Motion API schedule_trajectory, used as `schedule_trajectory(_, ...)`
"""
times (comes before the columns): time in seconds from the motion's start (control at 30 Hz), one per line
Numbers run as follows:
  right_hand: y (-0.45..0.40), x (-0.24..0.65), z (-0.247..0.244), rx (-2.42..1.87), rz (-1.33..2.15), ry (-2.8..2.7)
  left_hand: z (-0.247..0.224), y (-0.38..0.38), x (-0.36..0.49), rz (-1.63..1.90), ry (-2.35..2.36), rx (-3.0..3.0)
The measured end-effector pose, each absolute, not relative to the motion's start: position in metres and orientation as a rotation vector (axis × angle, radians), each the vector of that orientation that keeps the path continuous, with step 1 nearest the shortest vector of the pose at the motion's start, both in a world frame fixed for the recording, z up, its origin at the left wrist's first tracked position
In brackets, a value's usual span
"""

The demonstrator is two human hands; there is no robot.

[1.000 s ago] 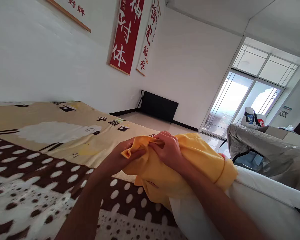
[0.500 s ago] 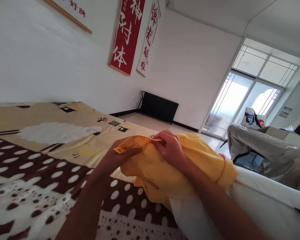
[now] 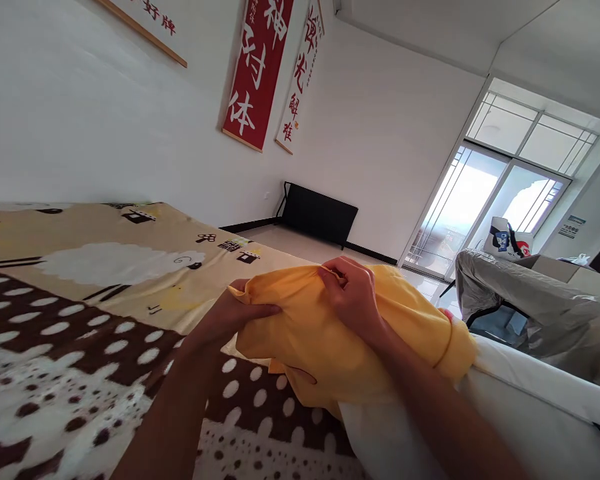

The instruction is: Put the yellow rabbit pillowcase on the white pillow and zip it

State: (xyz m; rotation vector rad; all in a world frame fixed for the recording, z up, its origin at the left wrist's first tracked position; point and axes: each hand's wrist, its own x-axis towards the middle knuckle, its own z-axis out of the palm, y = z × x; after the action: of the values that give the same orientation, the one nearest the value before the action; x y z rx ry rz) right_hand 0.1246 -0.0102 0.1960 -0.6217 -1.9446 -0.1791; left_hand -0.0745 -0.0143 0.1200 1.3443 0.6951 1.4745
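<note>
A yellow cloth (image 3: 300, 333) is bunched between my hands and drapes to the right over a white item (image 3: 510, 387). My left hand (image 3: 240, 310) grips its left corner, thumb lying over the fabric and fingers behind it. Farther right, my right hand (image 3: 350, 287) pinches the cloth's upper edge with curled fingers. The edge between the two hands is stretched. Under the cloth lies a brown and white spotted blanket (image 3: 115, 347), beside a beige sheet (image 3: 220, 273) with a sheep print.
A black folded frame (image 3: 317, 213) leans against the far wall. At right stands furniture under grey plastic (image 3: 530, 293), with a white bag (image 3: 505, 237) behind it. Red and white banners (image 3: 255, 73) hang on the left wall, and a glass door (image 3: 465, 193) is at the back right.
My right hand has shifted slightly right along the cloth's upper edge, away from my left hand. The fabric between them looks more stretched.
</note>
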Motion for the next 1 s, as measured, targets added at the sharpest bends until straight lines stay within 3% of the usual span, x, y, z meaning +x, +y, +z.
schedule_trajectory(0.17, -0.011, 0.125, 0.193, -0.472, -0.747, -1.961, 0.109, -0.013, -0.082, 1.523, 0.625, 1.202)
schedule_trajectory(0.33, -0.015, 0.123, 0.199, -0.497, -0.959, -1.932, 0.125, -0.03, -0.077, 1.421, 0.772, 1.448)
schedule_trajectory(0.6, -0.024, 0.114, 0.19, -0.505, -1.037, -2.026, 0.149, -0.051, -0.052, 1.491, 1.064, 2.051)
schedule_trajectory(1.0, -0.026, 0.132, 0.211, -0.551, -0.815, -2.096, 0.14, -0.044, -0.065, 1.556, 0.746, 1.523)
